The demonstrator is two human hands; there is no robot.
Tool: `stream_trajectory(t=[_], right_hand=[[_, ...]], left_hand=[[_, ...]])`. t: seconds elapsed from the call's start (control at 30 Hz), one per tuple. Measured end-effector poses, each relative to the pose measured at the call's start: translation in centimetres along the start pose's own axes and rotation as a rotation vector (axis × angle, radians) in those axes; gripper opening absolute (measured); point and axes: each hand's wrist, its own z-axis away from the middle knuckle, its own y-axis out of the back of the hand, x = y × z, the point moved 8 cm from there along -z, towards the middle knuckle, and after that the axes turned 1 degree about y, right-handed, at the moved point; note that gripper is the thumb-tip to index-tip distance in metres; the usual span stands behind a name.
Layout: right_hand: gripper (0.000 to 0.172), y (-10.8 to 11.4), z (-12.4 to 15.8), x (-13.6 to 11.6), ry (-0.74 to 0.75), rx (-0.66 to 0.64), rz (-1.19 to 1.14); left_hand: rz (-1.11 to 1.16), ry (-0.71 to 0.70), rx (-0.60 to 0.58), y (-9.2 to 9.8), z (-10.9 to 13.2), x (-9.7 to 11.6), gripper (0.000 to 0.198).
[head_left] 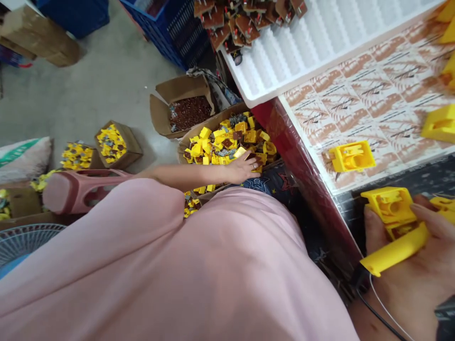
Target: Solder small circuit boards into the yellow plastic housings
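Observation:
My left hand reaches across my lap with its fingers spread. It lies at the near edge of a cardboard box heaped with small yellow plastic housings, touching or just above the pieces there. My right hand, at the lower right, is closed around a yellow plastic housing whose hollow inside faces up. Across this hand lies a yellow cylinder with a black end and thin wires. On the patterned sheet nearby rests another open yellow housing.
A white foam tray holds brown circuit boards with small parts. Cartons of yellow pieces, a box of brown bits and blue crates stand on the floor. A pink stool and a fan are at the left.

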Motion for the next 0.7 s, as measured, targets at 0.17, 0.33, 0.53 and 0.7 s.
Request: stream_trajectory(t=[0.17, 0.33, 0.53, 0.7], right_hand=[[0.071, 0.2, -0.3, -0.6, 0.045, 0.030, 0.145], [0.062, 0.6, -0.6, -1.9, 0.056, -0.031, 0.217], [0.043, 0.9, -0.5, -3.2, 0.174, 0.055, 0.199], [0.031, 1.0, -0.7, -5.3, 0.394, 0.095, 0.190]], left_hand=[[0.043, 0.085, -0.026, -0.5, 0.8, -4.6, 0.053], [-0.002, 0.248, -0.027, 1.0, 2.6, -11.1, 0.052], [-0.054, 0.257, -0.016, 4.5, 4.1, -9.8, 0.045], [-0.007, 0.012, 0.075, 11.8, 4.4, -4.5, 0.031]])
